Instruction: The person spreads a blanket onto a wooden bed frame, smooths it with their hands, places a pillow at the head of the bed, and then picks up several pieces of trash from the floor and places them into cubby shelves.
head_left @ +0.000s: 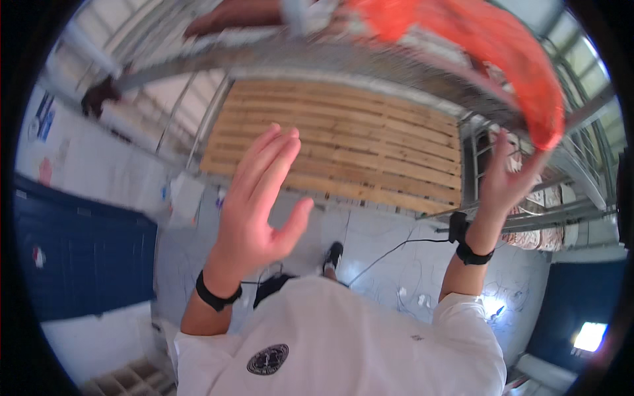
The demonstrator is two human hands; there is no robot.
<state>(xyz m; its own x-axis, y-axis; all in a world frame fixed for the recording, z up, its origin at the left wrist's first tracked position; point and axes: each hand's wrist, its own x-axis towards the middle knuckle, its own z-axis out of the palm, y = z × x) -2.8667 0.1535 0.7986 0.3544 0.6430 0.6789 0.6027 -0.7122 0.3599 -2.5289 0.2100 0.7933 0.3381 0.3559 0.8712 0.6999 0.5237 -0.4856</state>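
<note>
My left hand [261,208] is raised, its fingers stretched out and the thumb apart, holding nothing. To the right, my right hand [503,181] reaches up with thumb and fingers spread. Its outer fingertips meet the lower end of a bright orange-red, shiny, limp sheet or bag [522,59], blurred by motion; whether they touch or only overlap I cannot tell. The orange-red thing stretches across the upper level of a metal bunk frame [330,63]. A black strap circles each wrist, and a small black device sits at the right one.
Below the upper rail lies a slatted wooden bed base [330,142]. Patterned bundles [538,237] are stacked at the right. A thin black cable [396,247] runs from my right wrist across the pale floor [389,277]. A dark blue door [79,244] stands at the left.
</note>
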